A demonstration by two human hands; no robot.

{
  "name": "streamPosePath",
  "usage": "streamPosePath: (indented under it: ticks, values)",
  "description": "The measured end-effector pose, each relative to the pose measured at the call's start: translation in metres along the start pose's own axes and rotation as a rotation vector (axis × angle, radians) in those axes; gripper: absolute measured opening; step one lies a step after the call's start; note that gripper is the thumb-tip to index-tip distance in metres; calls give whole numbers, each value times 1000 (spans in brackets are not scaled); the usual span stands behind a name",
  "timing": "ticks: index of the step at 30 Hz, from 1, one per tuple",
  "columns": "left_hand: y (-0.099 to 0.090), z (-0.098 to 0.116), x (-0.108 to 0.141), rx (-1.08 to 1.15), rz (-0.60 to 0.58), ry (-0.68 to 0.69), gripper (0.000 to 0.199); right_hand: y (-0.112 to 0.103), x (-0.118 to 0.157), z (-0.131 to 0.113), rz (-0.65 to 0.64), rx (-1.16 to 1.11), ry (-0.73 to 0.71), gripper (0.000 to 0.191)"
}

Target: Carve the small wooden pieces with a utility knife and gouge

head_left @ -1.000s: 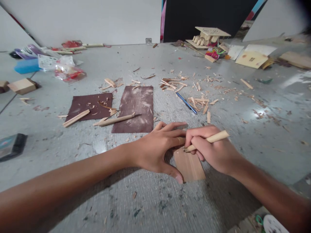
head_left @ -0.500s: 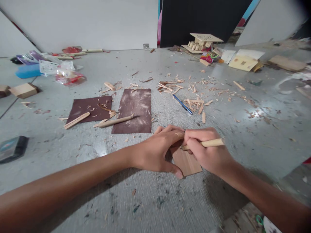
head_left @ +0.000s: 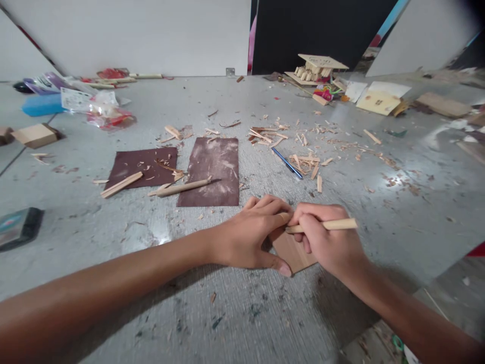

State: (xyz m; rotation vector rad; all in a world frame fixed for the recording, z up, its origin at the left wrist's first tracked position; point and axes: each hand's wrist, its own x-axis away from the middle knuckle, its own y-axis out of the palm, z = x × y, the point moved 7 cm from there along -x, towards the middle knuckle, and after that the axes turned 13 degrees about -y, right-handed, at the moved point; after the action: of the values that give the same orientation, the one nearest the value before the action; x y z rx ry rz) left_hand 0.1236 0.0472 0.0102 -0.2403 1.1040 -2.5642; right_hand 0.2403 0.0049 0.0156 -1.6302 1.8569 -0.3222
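Observation:
A small flat piece of wood (head_left: 294, 250) lies on the grey surface in front of me. Across its left side my left hand (head_left: 252, 235) is spread, thumb along the near edge and fingers over the far end, gripping it down. My right hand (head_left: 328, 235) is closed round a wooden-handled carving tool (head_left: 341, 224), whose pale handle sticks out to the right. The tool's working tip is small and mostly hidden by my fingers at the wood's upper part. Both hands nearly touch there.
Beyond my hands lie two brown sandpaper sheets (head_left: 212, 162) (head_left: 151, 162), another wooden-handled tool (head_left: 185, 187), a wood strip (head_left: 122, 185) and a blue pen (head_left: 287, 163). Wood shavings (head_left: 306, 162) litter the surface. A dark box (head_left: 20, 227) sits left; a stick model (head_left: 318, 68) stands at the back.
The view has shifted slightly. My right hand and the carving tool sit a little further right, the handle slightly more level. My left hand keeps its grip on the wood.

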Motion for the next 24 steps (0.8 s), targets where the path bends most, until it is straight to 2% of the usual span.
streamPosePath:
  ticks: [8, 16, 24]
  values:
    - [-1, -1, 2, -20, 34, 20, 66, -2, 1, 7, 42, -32, 105, 30]
    - [1, -3, 3, -51, 132, 0, 63, -1, 4, 1, 82, -3, 91, 31]
    - [3, -2, 4, -115, 180, 2, 67, 0, 11, 1, 122, -6, 104, 28]
